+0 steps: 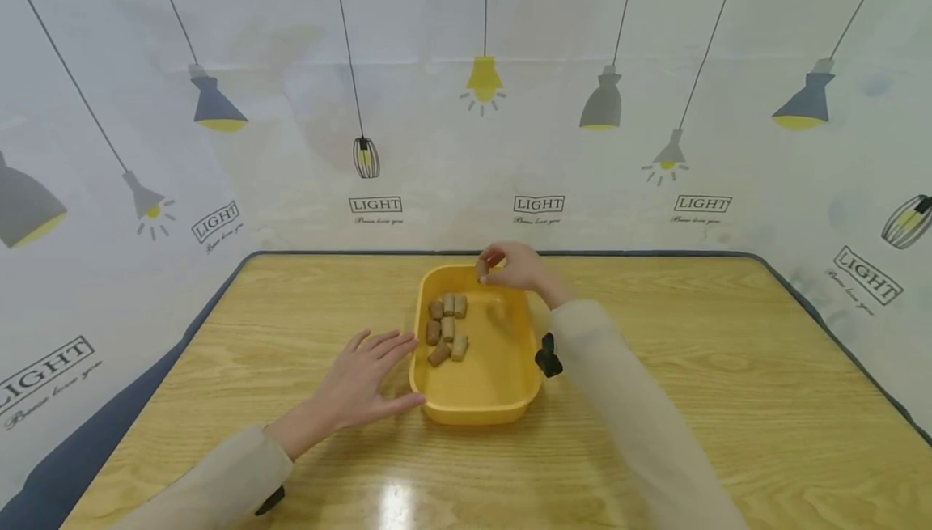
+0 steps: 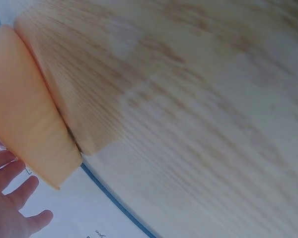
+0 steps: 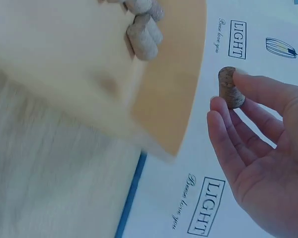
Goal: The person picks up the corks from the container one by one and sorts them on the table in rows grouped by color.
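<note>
My right hand [image 1: 515, 268] pinches a brown cork [image 3: 230, 88] between thumb and fingers, above the far rim of a yellow plastic tub [image 1: 476, 414]. Inside the tub, along its left side, several more corks [image 1: 447, 328] lie in a loose group. In the right wrist view some of these corks [image 3: 142, 39] show near the tub's wall. At the tub's left side my left hand [image 1: 367, 376] has its fingers spread, with fingertips and thumb at the rim. The left wrist view shows these fingers beside the tub's outer wall [image 2: 32, 109].
The tub stands on a wood-grain table [image 1: 699, 368] with a dark edge band. Behind and around it hangs a pale backdrop [image 1: 437, 158] printed with lamps and lettering. A black piece [image 1: 548, 356] sits at the right wrist.
</note>
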`<state>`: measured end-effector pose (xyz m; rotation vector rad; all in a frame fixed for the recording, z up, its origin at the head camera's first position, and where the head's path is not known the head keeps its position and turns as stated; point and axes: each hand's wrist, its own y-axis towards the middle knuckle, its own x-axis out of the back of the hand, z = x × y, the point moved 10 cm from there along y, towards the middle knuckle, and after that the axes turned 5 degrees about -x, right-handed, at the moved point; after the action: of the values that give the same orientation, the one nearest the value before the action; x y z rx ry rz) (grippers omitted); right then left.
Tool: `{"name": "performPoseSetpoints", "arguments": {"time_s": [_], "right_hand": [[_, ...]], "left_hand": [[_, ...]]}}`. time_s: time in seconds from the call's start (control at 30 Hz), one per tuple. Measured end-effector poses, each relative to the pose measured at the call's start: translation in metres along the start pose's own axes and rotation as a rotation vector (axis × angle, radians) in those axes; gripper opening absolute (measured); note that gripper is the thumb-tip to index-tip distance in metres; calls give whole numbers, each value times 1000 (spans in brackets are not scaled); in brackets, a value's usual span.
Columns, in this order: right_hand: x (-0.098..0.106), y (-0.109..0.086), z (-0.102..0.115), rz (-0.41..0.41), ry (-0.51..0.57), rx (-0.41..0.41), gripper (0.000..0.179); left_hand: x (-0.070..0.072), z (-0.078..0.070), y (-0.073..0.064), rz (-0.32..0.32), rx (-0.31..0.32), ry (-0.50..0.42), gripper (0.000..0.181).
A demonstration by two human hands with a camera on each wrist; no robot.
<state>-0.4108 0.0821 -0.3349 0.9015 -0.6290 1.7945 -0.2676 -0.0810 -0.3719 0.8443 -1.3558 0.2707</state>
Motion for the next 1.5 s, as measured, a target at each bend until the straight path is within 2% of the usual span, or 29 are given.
{"name": "performPoseSetpoints", "arguments": {"time_s": [0.37, 0.63, 0.83, 1.27, 1.5], "right_hand": [[18, -18, -26, -14, 9, 56, 36], [24, -34, -57, -23, 21, 34, 35], [26, -43, -75, -41, 33, 58, 36], [9, -47, -118, -75, 33, -8, 36], [6, -46, -135, -80, 78, -89, 37]], "left_hand": [[2, 0, 1, -6, -5, 7, 77], [3, 0, 1, 6, 5, 5, 78], [2, 1, 1, 13, 11, 3, 78], [0, 1, -1, -9, 2, -29, 78], [0, 0, -1, -9, 3, -25, 78]]}}
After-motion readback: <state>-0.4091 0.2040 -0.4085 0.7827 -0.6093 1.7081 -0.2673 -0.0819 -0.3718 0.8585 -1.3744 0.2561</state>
